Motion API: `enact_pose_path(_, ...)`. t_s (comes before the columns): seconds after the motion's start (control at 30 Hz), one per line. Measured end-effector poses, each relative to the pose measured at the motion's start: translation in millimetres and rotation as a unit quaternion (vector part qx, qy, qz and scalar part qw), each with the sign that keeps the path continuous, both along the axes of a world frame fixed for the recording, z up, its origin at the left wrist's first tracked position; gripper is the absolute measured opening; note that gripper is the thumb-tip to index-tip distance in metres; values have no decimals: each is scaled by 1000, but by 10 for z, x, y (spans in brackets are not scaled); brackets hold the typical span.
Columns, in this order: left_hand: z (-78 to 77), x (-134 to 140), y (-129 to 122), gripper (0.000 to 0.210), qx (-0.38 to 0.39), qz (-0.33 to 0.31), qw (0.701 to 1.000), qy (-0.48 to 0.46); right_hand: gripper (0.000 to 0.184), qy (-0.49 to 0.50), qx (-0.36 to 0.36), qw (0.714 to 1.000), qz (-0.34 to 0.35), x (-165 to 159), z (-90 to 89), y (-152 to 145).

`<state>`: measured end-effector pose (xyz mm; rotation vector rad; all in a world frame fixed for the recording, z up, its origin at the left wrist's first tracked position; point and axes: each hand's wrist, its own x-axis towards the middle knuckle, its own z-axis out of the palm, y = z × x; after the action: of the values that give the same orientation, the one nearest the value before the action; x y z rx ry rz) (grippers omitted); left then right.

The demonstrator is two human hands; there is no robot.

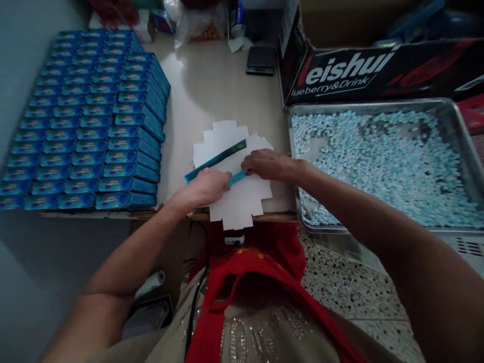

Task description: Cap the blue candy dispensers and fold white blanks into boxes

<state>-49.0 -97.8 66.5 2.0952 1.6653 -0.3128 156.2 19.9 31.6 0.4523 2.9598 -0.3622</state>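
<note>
A narrow blue carton [217, 161] lies at a slant over white sheets [242, 205] with stepped edges; it looks partly opened out, with a long dark-printed strip and a lighter blue part. My left hand [210, 186] grips its near side, with the fingers bent and pressed on the lighter blue part. At the other end of that part, my right hand [264, 164] pinches the edge with fingertips and thumb. Both palms face down, close above the white sheets. The carton's middle is partly hidden under my left hand.
Stacked blue boxes [130, 174] fill the table's left side. On the right, a metal tray [293, 166] holds many small pale-blue and white pieces. Behind it stands a black printed cardboard box [351, 75]. A small black scale [260, 60] and plastic bags [204, 25] sit farther back.
</note>
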Motion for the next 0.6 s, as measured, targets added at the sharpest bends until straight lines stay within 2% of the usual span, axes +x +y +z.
enact_pose_path(0.07, 107, -17, 42, 17, -20, 16, 999, -43, 18, 2, -20, 999, 28, 4, 27, 66)
enact_pose_path(0.13, 195, -31, 145, 33, 37, 83, 994, -66, 20, 34, -22, 999, 30, 42, 58, 66)
enact_pose_path(0.2, 223, -49, 339, 48, 119, 164, 976, -79, 26, 87, -12, 996, -4, 106, 71, -14)
enact_pose_path(0.27, 174, -78, 600, 63, 124, 205, 965, -103, 39, 149, -9, 985, -83, 175, 49, -154)
enact_pose_path(0.33, 70, -110, 856, 70, 73, 202, 968, -128, 51, 212, -16, 955, -208, 221, -11, -312)
enact_pose_path(0.43, -103, -134, 1045, 48, 63, 198, 966, -153, 51, 289, 2, 875, -388, 225, -143, -487)
enact_pose_path(0.5, -182, -124, 986, 41, 91, 213, 958, -166, 51, 320, 20, 837, -443, 192, -222, -547)
enact_pose_path(0.6, -239, -76, 712, 47, 128, 270, 939, -169, 49, 338, -12, 813, -474, 107, -294, -590)
